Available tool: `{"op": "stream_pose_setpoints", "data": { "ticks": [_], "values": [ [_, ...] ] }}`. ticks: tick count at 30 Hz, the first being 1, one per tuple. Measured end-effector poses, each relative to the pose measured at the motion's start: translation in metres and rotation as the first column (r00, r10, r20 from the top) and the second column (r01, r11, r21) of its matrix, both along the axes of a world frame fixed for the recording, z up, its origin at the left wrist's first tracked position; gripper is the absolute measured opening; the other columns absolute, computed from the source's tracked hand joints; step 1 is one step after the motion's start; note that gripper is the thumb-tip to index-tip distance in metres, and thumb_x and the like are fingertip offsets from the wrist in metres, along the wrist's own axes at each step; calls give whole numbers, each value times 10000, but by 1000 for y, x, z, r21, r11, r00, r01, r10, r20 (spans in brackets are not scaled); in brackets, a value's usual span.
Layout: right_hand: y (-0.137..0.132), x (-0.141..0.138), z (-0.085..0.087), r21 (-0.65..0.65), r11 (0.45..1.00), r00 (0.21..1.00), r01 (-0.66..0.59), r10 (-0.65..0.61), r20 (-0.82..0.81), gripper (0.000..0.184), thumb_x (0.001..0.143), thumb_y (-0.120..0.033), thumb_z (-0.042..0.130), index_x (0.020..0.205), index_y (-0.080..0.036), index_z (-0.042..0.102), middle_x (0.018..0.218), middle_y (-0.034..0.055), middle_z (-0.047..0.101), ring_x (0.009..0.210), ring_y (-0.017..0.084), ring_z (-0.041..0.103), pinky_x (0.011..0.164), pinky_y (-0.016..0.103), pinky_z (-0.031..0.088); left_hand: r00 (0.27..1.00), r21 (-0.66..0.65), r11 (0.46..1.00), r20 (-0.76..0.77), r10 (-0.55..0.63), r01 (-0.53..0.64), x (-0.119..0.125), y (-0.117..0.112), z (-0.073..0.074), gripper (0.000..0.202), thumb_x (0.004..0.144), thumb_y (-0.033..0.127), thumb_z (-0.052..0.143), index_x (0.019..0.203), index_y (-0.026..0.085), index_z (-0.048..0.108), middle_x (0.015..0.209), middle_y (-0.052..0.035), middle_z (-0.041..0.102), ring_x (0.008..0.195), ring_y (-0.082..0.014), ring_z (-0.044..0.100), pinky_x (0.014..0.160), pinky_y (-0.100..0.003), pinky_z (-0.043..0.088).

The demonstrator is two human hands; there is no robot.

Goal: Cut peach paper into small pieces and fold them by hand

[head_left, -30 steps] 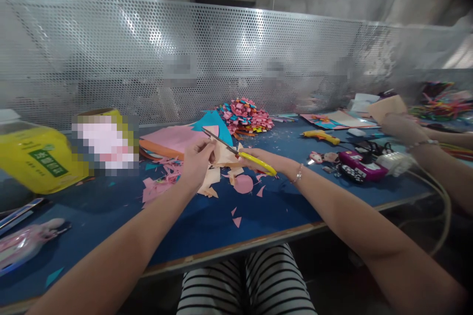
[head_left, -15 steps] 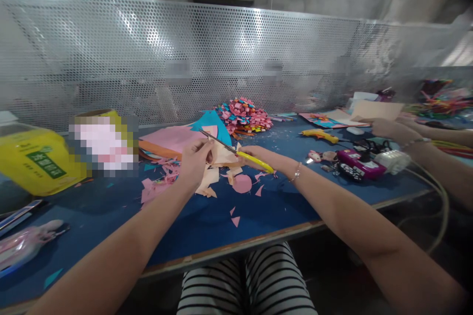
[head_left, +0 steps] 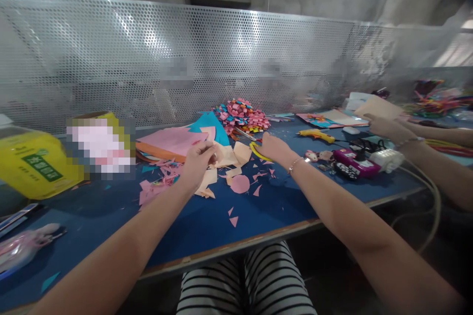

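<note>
My left hand is closed in a pinch over the paper pieces; what its fingertips hold, if anything, is hidden. My right hand grips yellow-handled scissors, low over the table, blades pointing away and to the left. Between the hands lie beige paper pieces and a pink paper circle. Behind my left hand are stacked pink, orange and blue sheets. Pink scraps lie by my left wrist. A heap of small coloured paper pieces rises beyond the scissors' tips.
A yellow glue gun and a purple device with cables lie on the right. Another person's hand holds beige paper there. A yellow-labelled container stands left. A perforated metal screen backs the blue table.
My right hand has carried the scissors away from my left hand, to the right and towards the heap. The left hand has shifted slightly right and stays pinched.
</note>
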State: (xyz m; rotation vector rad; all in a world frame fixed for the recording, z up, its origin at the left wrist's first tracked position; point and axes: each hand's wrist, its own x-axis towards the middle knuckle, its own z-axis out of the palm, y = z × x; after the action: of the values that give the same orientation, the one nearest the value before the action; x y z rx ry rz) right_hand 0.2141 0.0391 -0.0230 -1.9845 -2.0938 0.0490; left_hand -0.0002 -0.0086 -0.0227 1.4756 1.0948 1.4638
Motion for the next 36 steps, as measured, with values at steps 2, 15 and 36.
{"op": "stream_pose_setpoints", "data": {
  "ticks": [2, 15, 36],
  "values": [
    [1, 4, -2, -7, 1000, 1000, 16, -16, 20, 517, 786, -451, 464, 1118, -59, 405, 972, 228, 583, 915, 318, 586, 714, 366, 434, 1000, -25, 1000, -19, -6, 6, 1, 0, -1, 153, 640, 303, 600, 603, 157, 580, 538, 22, 490, 511, -77, 432, 501, -211, 348],
    [-22, -34, 3, 235, 784, 571, -575, 590, -571, 258, 811, -346, 424, 781, -138, 573, 784, 30, 598, 723, 124, 540, 642, 235, 402, 990, -52, 998, -137, 22, -29, 8, -4, -3, 188, 626, 347, 628, 659, 163, 610, 551, 23, 536, 497, -86, 470, 495, -219, 383],
    [-22, -38, -3, 224, 779, 460, -586, 548, -699, 187, 753, -292, 486, 696, -131, 563, 706, 18, 590, 655, 98, 546, 597, 203, 414, 988, -211, 973, 138, -65, 93, 12, -4, -1, 191, 559, 273, 675, 629, 148, 549, 559, 35, 515, 508, -60, 477, 509, -186, 367]
  ]
}}
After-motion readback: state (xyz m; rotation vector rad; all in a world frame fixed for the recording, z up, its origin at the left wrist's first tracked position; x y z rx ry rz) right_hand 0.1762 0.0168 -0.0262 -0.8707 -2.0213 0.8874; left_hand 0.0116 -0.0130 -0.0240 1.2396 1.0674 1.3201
